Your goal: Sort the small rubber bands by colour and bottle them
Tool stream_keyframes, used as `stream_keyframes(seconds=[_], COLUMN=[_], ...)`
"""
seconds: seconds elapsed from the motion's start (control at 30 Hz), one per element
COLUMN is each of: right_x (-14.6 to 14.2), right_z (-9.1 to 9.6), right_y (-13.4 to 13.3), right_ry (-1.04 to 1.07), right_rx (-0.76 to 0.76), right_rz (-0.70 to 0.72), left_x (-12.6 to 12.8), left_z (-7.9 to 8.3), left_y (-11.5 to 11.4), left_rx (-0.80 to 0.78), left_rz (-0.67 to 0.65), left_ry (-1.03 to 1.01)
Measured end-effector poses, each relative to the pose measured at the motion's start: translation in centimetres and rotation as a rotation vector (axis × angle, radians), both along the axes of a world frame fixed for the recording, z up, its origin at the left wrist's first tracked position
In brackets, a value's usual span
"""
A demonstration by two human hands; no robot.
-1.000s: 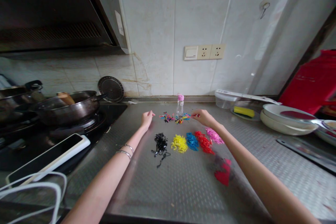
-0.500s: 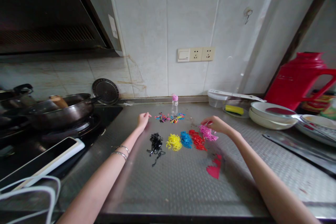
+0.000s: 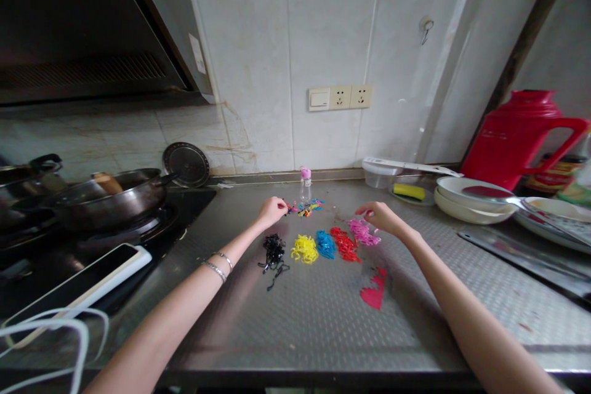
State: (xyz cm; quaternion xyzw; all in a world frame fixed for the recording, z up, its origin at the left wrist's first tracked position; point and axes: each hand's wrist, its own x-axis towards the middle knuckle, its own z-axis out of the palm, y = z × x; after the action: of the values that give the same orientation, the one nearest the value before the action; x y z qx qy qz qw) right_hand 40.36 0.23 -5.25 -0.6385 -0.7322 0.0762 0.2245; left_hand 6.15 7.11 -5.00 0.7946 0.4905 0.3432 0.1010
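Small rubber bands lie on the steel counter (image 3: 221, 332), sorted by colour: a black pile (image 3: 274, 251), a yellow pile (image 3: 305, 249), a blue pile (image 3: 325, 244), a red pile (image 3: 345, 244) and a pink pile (image 3: 364, 232). Behind them a mixed-colour heap (image 3: 310, 209) surrounds the foot of a small clear bottle with a pink cap (image 3: 305, 184). At the heap's left edge my left hand (image 3: 272, 212) has its fingers pinched together; what they hold is too small to make out. Over the pink pile hovers my right hand (image 3: 379, 217), fingers loosely bent and apart, with nothing visible in them.
A torn red scrap (image 3: 373, 290) lies in front of the pink pile. To the right are a yellow sponge (image 3: 409, 191), stacked white bowls (image 3: 475, 206), a knife (image 3: 521, 261) and a red thermos (image 3: 512, 141). A stove with a pan (image 3: 115, 197) stands left.
My left hand has moved right, from beside the mixed heap to its edge. My right hand has lifted slightly off the pink pile. The view has shifted a little.
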Motion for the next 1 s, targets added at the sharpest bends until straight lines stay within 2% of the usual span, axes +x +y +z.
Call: stream_keyframes(seconds=[0.1,0.33,0.63,0.87,1.0], right_x=[0.2,0.3,0.3,0.2,0.1], right_z=[-0.3,-0.5,0.0,0.3,0.3], right_y=[0.0,-0.1,-0.3,-0.6,-0.6], right_ry=[-0.005,-0.055,-0.102,-0.124,-0.140], right_rx=[0.004,-0.016,-0.014,-0.010,-0.019], right_rz=[-0.006,-0.038,-0.045,-0.040,-0.036], left_x=[1.8,3.5,4.6,4.5,4.1], left_z=[0.4,-0.8,-1.4,-1.9,-1.6], left_y=[-0.6,-0.6,-0.3,0.0,0.1], left_rx=[-0.055,-0.077,-0.039,-0.050,-0.059], left_rz=[-0.149,-0.192,-0.039,-0.069,-0.040], left_ry=[0.059,0.122,0.138,0.066,-0.025])
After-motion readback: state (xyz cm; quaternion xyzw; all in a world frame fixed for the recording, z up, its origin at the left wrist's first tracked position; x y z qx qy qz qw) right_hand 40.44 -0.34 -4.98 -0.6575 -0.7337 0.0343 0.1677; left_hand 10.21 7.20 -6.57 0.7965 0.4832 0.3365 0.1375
